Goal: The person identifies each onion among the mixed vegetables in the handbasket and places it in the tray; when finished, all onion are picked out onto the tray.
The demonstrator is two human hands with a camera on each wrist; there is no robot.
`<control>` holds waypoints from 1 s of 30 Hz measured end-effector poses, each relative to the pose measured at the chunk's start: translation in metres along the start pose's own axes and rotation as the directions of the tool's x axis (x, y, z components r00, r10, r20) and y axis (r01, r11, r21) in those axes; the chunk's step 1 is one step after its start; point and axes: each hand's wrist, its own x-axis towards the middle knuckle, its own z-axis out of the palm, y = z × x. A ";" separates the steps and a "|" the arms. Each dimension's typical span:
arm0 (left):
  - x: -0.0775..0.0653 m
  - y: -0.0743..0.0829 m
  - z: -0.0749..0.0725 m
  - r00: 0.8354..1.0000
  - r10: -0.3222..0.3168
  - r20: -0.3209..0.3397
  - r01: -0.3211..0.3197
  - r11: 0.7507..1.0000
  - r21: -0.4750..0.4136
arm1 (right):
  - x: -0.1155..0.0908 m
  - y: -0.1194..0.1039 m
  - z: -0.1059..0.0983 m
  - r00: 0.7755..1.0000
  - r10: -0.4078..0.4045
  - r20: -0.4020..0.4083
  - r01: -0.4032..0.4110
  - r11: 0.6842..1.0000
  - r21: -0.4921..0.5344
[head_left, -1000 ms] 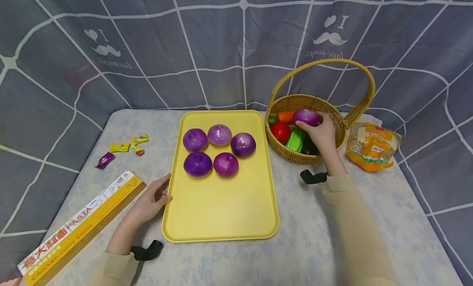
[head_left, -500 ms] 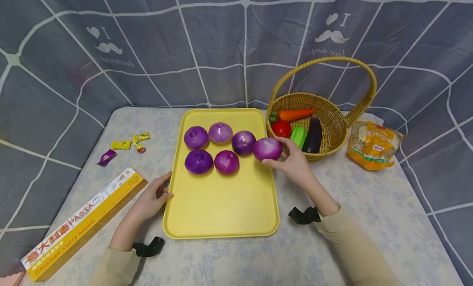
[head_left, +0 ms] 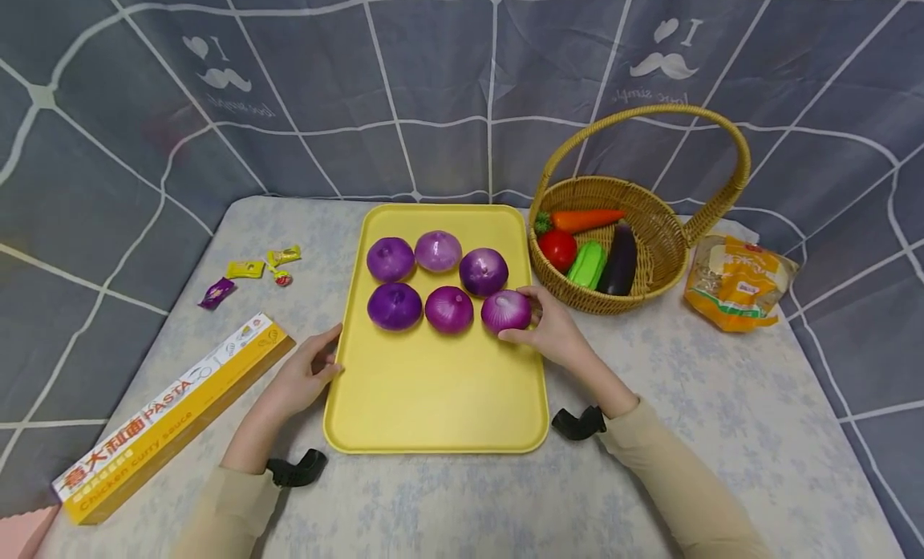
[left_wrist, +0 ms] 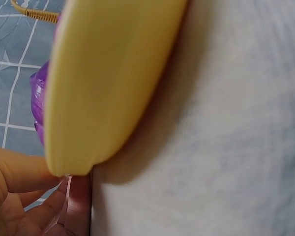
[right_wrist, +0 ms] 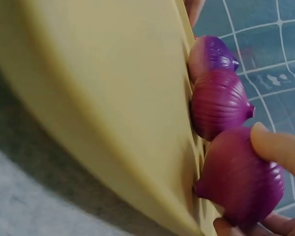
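Observation:
My right hand [head_left: 556, 330] holds a purple onion [head_left: 506, 311] at the right side of the yellow tray [head_left: 436, 398]. Its thumb [right_wrist: 280, 147] lies on one side of the onion and fingers are on the other in the right wrist view. Beside it are more purple onions, a dark one [head_left: 395, 306] and a reddish one [head_left: 449, 309] in the front row, and three behind, including a pale one [head_left: 438, 251]. My left hand [head_left: 303, 374] grips the tray's left edge, its thumb [left_wrist: 24, 172] at the rim and fingers lower in the left wrist view.
Right of the tray stands a wicker basket [head_left: 667, 246] with a carrot [head_left: 588, 219], tomato [head_left: 557, 249], green vegetable [head_left: 588, 264] and eggplant [head_left: 619, 262]. An orange-and-clear bag [head_left: 739, 285] lies beyond. At left are a pasta box [head_left: 176, 415] and several candies [head_left: 245, 269].
My right hand has taken the onion out of the basket and brought it left and toward me onto the tray's front row. The left hand stays at the tray edge.

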 end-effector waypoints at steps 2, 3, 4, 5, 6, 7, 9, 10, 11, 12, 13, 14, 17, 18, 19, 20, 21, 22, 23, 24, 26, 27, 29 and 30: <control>0.003 0.002 0.000 1.000 0.008 0.000 -0.008 1.000 0.002 | 0.001 0.001 -0.002 1.000 0.001 0.002 -0.001 1.000 -0.004; 0.005 0.002 0.000 1.000 0.015 -0.002 -0.015 1.000 0.004 | 0.002 0.001 -0.002 1.000 -0.003 0.002 0.003 1.000 -0.013; 0.006 0.003 0.000 1.000 0.019 -0.001 -0.019 1.000 0.003 | 0.002 0.001 -0.003 1.000 -0.007 0.004 0.007 1.000 -0.022; 0.007 0.004 0.000 1.000 0.023 -0.001 -0.023 1.000 0.005 | 0.003 0.001 -0.002 1.000 -0.009 0.010 0.010 1.000 -0.022; 0.009 0.004 0.000 1.000 0.025 -0.003 -0.025 1.000 0.004 | 0.003 0.001 -0.002 1.000 -0.013 0.020 0.014 1.000 -0.012; 0.009 0.004 0.000 1.000 0.029 -0.003 -0.029 1.000 0.004 | 0.003 0.002 -0.001 1.000 -0.012 0.029 0.012 1.000 -0.008; 0.010 0.003 0.001 1.000 0.030 -0.003 -0.030 1.000 0.005 | 0.004 0.002 0.001 0.999 0.001 0.048 -0.002 1.000 0.019; 0.010 0.003 0.001 1.000 0.028 -0.004 -0.028 1.000 0.005 | 0.004 0.002 0.001 0.998 0.008 0.058 -0.010 0.999 0.036; 0.009 0.002 0.001 1.000 0.022 -0.005 -0.022 1.000 0.006 | 0.004 0.002 0.002 0.997 0.011 0.071 -0.014 0.999 0.051; 0.008 0.002 0.002 1.000 0.017 -0.008 -0.017 1.000 0.006 | 0.004 0.002 0.003 0.997 0.014 0.076 -0.018 0.998 0.057; 0.007 0.001 0.002 1.000 0.015 -0.009 -0.015 1.000 0.006 | 0.004 0.001 0.004 0.997 0.020 0.077 -0.025 0.998 0.056; 0.006 0.001 0.002 1.000 0.009 -0.012 -0.009 1.000 0.005 | 0.004 0.001 0.004 0.997 0.020 0.079 -0.025 0.998 0.054; 0.002 -0.001 0.002 1.000 -0.004 -0.020 0.004 1.000 0.007 | 0.004 -0.001 0.004 0.996 0.013 0.087 -0.017 0.999 0.046; 0.001 -0.001 0.002 1.000 -0.006 -0.023 0.006 1.000 0.005 | 0.003 -0.002 0.003 0.996 0.008 0.086 -0.012 0.999 0.042; 0.000 -0.002 0.002 1.000 -0.010 -0.025 0.010 1.000 0.005 | 0.003 -0.003 0.002 0.996 0.003 0.087 -0.006 0.999 0.034; -0.001 -0.002 0.002 1.000 -0.014 -0.026 0.014 1.000 0.006 | 0.002 -0.004 0.001 0.996 -0.003 0.086 0.000 1.000 0.030; -0.002 -0.002 0.002 1.000 -0.012 -0.026 0.013 1.000 0.009 | 0.000 -0.006 0.000 0.996 0.000 0.084 -0.002 1.000 0.025; -0.002 -0.002 0.002 1.000 -0.012 -0.024 0.013 1.000 0.008 | -0.002 -0.008 -0.002 0.997 -0.002 0.083 0.000 1.000 0.020; -0.003 -0.003 0.002 1.000 -0.011 -0.021 0.011 1.000 0.009 | -0.005 -0.010 -0.004 0.997 0.002 0.081 -0.004 1.000 0.021; -0.004 -0.002 0.002 1.000 -0.007 -0.020 0.008 1.000 0.011 | -0.007 -0.013 -0.006 0.997 0.006 0.082 -0.008 1.000 0.027; -0.006 -0.001 0.001 1.000 0.007 -0.015 -0.007 1.000 0.021 | -0.012 -0.018 -0.013 0.997 0.007 0.079 -0.009 0.999 0.031; -0.008 0.001 0.000 1.000 0.012 -0.010 -0.012 0.999 0.029 | -0.015 -0.021 -0.016 0.997 0.003 0.075 -0.006 0.999 0.033; -0.014 0.009 -0.003 1.000 0.025 -0.002 -0.025 0.998 0.055 | -0.020 -0.025 -0.025 0.998 -0.024 0.050 0.023 0.999 0.028; -0.018 0.015 -0.006 1.000 0.031 -0.004 -0.031 0.997 0.074 | -0.022 -0.027 -0.031 0.999 -0.043 0.033 0.043 0.999 0.014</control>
